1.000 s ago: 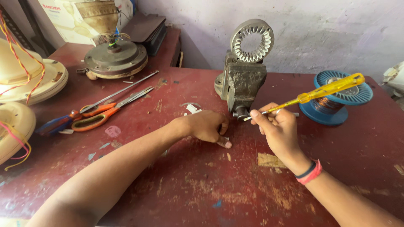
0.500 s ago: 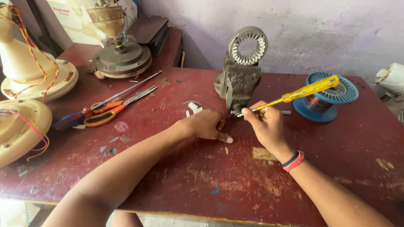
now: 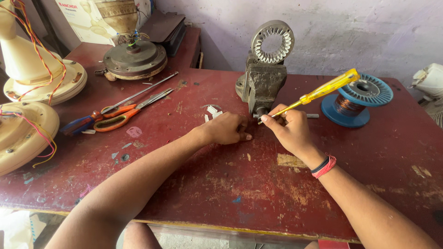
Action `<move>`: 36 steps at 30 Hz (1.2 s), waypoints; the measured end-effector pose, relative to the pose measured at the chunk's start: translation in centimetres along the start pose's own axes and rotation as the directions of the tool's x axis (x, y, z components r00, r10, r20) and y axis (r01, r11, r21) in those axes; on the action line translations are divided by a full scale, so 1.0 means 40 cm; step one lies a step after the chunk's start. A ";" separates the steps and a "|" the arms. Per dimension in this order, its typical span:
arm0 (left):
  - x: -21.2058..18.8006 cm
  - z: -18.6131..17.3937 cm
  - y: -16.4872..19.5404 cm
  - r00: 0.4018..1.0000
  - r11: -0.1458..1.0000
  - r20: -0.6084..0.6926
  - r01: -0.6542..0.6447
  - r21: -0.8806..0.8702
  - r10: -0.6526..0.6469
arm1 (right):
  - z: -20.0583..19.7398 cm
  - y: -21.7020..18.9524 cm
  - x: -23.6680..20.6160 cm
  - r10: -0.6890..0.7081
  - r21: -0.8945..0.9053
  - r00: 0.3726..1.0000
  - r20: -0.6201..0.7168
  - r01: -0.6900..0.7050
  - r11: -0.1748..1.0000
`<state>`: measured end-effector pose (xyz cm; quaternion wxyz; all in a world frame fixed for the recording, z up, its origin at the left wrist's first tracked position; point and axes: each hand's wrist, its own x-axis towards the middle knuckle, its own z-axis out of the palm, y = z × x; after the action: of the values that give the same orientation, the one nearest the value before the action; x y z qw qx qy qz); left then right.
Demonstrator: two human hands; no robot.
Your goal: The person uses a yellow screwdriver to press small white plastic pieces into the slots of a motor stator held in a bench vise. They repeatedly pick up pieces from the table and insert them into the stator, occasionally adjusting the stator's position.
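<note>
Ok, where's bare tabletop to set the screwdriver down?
Bare: the near strip of the table before both forearms, and the right end below the wire spool. Crowded: around the vise and hands, and left by the scissors.

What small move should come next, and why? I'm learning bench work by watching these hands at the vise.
Probably free the right hand first: it pinches the yellow screwdriver with its tip at the vise handle, while the left hand rests fisted on the table beside it.
</note>
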<state>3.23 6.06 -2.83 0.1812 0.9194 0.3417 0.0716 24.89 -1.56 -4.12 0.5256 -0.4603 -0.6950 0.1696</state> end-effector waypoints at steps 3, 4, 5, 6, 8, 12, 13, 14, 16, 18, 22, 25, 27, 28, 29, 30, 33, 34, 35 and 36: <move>-0.012 -0.013 0.006 0.999 0.999 0.006 -0.033 -0.010 0.033 | -0.002 0.000 0.002 -0.004 0.002 1.000 0.009 0.004 1.000; -0.016 -0.018 0.009 0.999 0.999 0.010 -0.048 -0.016 0.048 | -0.004 0.000 0.001 -0.007 0.004 1.000 0.012 0.006 1.000; -0.021 -0.028 0.009 0.996 0.996 0.017 -0.082 -0.039 0.083 | -0.002 0.000 0.003 -0.007 0.014 1.000 0.014 0.007 1.000; -0.025 -0.035 0.012 0.993 0.991 0.023 -0.116 -0.063 0.117 | -0.002 0.001 0.001 -0.005 0.024 1.000 0.015 0.005 1.000; -0.028 -0.048 0.021 0.993 0.992 0.043 -0.108 -0.064 0.111 | -0.003 0.002 0.000 0.013 0.029 1.000 0.017 -0.013 0.999; -0.042 -0.069 0.036 0.999 0.998 0.040 0.005 0.066 -0.007 | -0.001 0.000 -0.004 0.028 -0.003 1.000 0.011 -0.028 1.000; -0.048 -0.071 0.038 0.999 0.994 0.025 0.019 0.107 -0.021 | 0.001 -0.002 -0.005 0.019 -0.016 1.000 0.008 -0.019 1.000; -0.050 -0.071 0.043 0.998 0.993 0.044 0.035 0.113 -0.040 | 0.001 -0.004 -0.006 0.026 -0.011 1.000 0.009 -0.026 1.000; -0.055 -0.065 0.050 0.993 0.990 0.085 0.072 0.120 -0.083 | -0.002 -0.010 -0.011 0.042 0.002 0.999 0.018 -0.042 0.999; -0.062 -0.063 0.048 0.989 0.990 0.107 0.093 0.106 -0.105 | -0.001 -0.017 -0.015 0.015 -0.024 1.000 0.014 -0.015 1.000; -0.068 -0.069 0.028 0.983 0.998 0.177 -0.053 -0.039 0.059 | -0.006 -0.025 -0.019 0.029 -0.107 0.998 0.046 -0.024 0.994; -0.072 -0.076 0.008 0.951 0.951 0.162 -0.227 -0.209 0.262 | 0.001 -0.028 -0.022 -0.013 -0.018 0.997 0.081 0.015 1.000; -0.066 -0.084 -0.004 0.958 0.952 0.219 -0.120 -0.281 0.185 | 0.003 -0.031 -0.028 0.064 0.049 0.991 0.119 -0.070 0.996; -0.064 -0.086 -0.009 0.957 0.947 0.249 -0.064 -0.314 0.147 | 0.005 -0.033 -0.032 0.102 0.082 0.985 0.140 -0.114 0.990; -0.067 -0.089 -0.018 0.955 0.942 0.254 -0.064 -0.329 0.154 | 0.010 -0.036 -0.035 0.132 0.093 0.978 0.159 -0.148 0.985; -0.068 -0.092 -0.024 0.952 0.936 0.258 -0.065 -0.345 0.162 | 0.014 -0.038 -0.038 0.161 0.102 0.971 0.177 -0.181 0.978; -0.066 -0.086 -0.033 0.961 0.933 0.242 -0.038 -0.357 0.132 | 0.020 -0.049 -0.044 0.180 0.126 0.959 0.217 -0.211 0.969; -0.066 -0.084 -0.034 0.966 0.935 0.232 -0.022 -0.354 0.111 | 0.021 -0.052 -0.044 0.174 0.136 0.958 0.228 -0.208 0.969; -0.064 -0.079 -0.033 0.973 0.943 0.212 -0.017 -0.332 0.092 | 0.020 -0.056 -0.044 0.169 0.133 0.954 0.246 -0.206 0.969; -0.058 -0.073 -0.027 0.979 0.951 0.192 -0.011 -0.310 0.074 | 0.018 -0.059 -0.045 0.164 0.131 0.950 0.265 -0.204 0.970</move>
<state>0.08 6.15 -0.58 0.3543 0.8896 0.2863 0.0343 23.22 -4.09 -3.73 0.4492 -0.4554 -0.6946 0.3293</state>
